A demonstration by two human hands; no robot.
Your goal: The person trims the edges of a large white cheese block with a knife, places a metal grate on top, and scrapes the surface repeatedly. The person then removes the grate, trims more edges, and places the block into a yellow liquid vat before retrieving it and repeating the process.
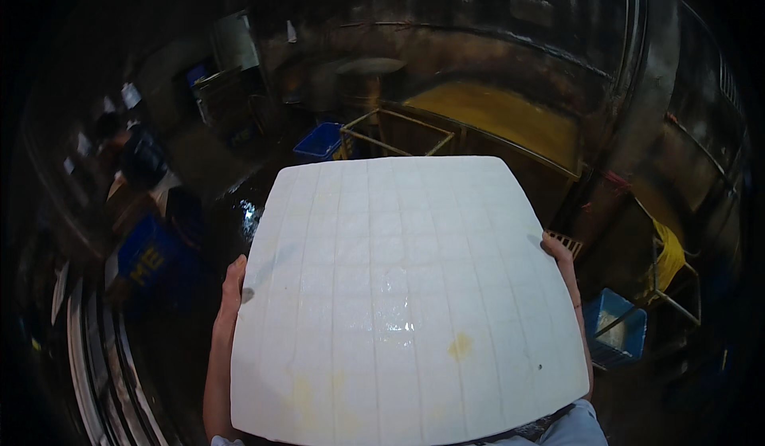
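Observation:
A large white board (390, 271) fills the middle of the view. Faint lines run across its surface in a grid, and it carries pale yellow stains, wet glints and a small dark spot. I hold it out in front of me, level or slightly tilted. My left hand (233, 283) grips its left edge, thumb upward, next to a small grey mark. Opposite, my right hand (560, 253) is closed on the right edge. Beneath the board, the fingers of both hands are mostly hidden.
A large vat (502, 123) of yellow-brown surface lies beyond the board, with a metal frame (398, 131) and a blue crate (320, 139) beside it. At right are a light-blue basket (617, 326) and a yellow cloth (668, 255). A person (143, 155) bends at left near another blue crate (147, 259).

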